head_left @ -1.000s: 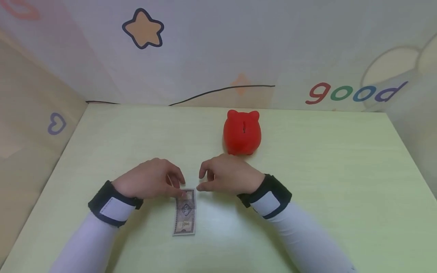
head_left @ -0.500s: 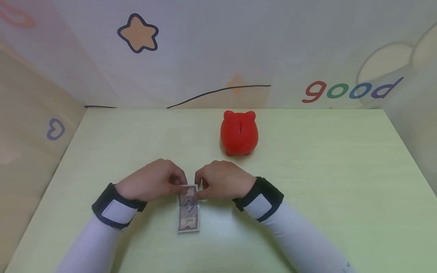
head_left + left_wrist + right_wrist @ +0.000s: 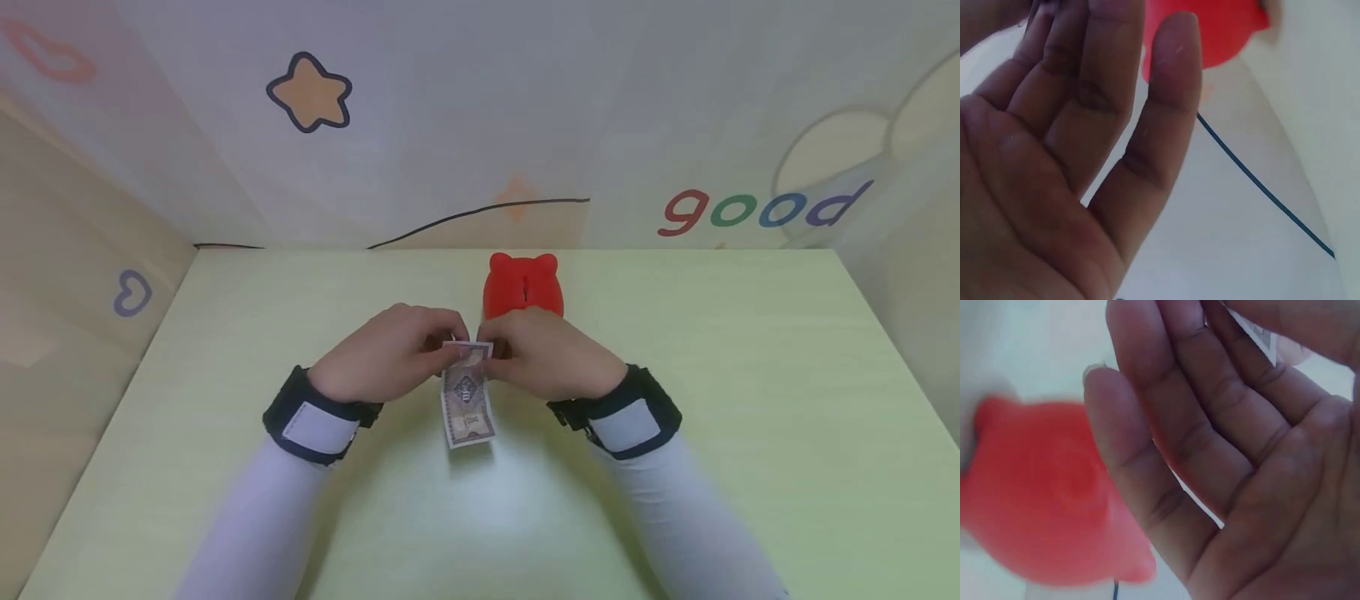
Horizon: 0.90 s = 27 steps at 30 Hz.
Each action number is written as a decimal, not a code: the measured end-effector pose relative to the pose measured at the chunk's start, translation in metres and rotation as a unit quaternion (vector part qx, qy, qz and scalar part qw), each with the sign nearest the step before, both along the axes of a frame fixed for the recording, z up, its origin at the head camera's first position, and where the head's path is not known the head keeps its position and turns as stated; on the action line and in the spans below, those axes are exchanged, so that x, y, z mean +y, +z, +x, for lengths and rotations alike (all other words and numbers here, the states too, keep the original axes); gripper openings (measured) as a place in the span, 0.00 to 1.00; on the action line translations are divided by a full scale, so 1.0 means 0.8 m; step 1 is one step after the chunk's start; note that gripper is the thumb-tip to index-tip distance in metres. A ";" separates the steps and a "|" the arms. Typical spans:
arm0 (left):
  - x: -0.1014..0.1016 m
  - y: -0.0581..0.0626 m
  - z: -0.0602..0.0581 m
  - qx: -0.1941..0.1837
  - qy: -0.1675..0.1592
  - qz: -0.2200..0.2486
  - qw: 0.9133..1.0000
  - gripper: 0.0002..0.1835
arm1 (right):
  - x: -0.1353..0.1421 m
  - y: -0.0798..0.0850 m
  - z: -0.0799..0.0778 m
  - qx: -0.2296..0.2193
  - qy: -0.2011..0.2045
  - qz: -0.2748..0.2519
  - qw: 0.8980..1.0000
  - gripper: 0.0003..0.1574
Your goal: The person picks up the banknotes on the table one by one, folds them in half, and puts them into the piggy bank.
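Observation:
A small purplish banknote (image 3: 467,400) hangs lengthwise toward me, lifted off the table with its shadow beneath. My left hand (image 3: 393,354) pinches its far left corner between thumb and fingers. At the far right corner, my right hand (image 3: 555,354) pinches it the same way. Just beyond the hands stands a red piggy bank (image 3: 522,287), its slot facing up and its lower front hidden by my right hand. In the right wrist view, the piggy bank (image 3: 1047,494) looms blurred beside the curled fingers, and a sliver of the banknote (image 3: 1260,334) shows near the thumb.
The pale green table (image 3: 712,400) runs back to a printed wall (image 3: 420,125) with a star and the word "good". Another wall (image 3: 75,333) bounds the left side. Black bands with white patches wrap both wrists.
My right hand has come in and taken hold of the banknote's right corner. Both hands have raised the banknote and carried it forward and right, close to the piggy bank.

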<state>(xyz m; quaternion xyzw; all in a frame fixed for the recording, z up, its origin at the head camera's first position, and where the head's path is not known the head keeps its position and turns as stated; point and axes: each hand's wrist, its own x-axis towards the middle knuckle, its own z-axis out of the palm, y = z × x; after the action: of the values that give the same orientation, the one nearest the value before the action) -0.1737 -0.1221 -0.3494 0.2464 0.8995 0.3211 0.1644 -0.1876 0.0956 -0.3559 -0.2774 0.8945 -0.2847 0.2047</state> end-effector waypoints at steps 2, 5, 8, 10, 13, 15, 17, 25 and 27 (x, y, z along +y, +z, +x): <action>0.011 0.002 -0.006 0.009 0.002 0.015 1.000 0.03 | 0.013 0.006 -0.003 -0.001 -0.021 -0.012 1.000 0.12; 0.027 0.003 -0.013 0.023 0.004 0.035 0.999 0.05 | 0.030 0.013 -0.009 0.002 -0.044 -0.025 0.999 0.14; 0.041 0.004 -0.019 0.031 0.005 0.053 0.998 0.05 | 0.045 0.020 -0.013 0.009 -0.061 -0.033 0.998 0.14; 0.048 0.005 -0.022 0.028 0.006 0.064 0.998 0.05 | 0.053 0.023 -0.016 0.014 -0.072 -0.037 0.997 0.13; 0.057 0.006 -0.027 0.017 0.006 0.083 0.996 0.07 | 0.065 0.026 -0.019 0.024 -0.092 -0.042 0.995 0.11; 0.062 0.007 -0.029 0.010 0.005 0.094 0.996 0.12 | 0.071 0.028 -0.020 0.030 -0.103 -0.050 0.993 0.10; 0.064 0.006 -0.033 0.010 0.007 0.101 0.995 0.17 | 0.074 0.029 -0.023 0.037 -0.115 -0.061 0.991 0.08; 0.070 -0.007 -0.046 -0.012 0.038 0.143 0.989 0.18 | 0.083 0.026 -0.032 0.069 -0.142 -0.102 0.982 0.06; 0.072 -0.010 -0.050 -0.018 0.036 0.153 0.987 0.16 | 0.087 0.025 -0.033 0.070 -0.150 -0.102 0.981 0.07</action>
<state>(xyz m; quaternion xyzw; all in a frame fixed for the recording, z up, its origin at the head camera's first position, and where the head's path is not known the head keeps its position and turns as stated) -0.2136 -0.0647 -0.3574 0.2305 0.8449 0.4650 0.1292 -0.2139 0.1648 -0.3359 -0.1786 0.9042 -0.3822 0.0670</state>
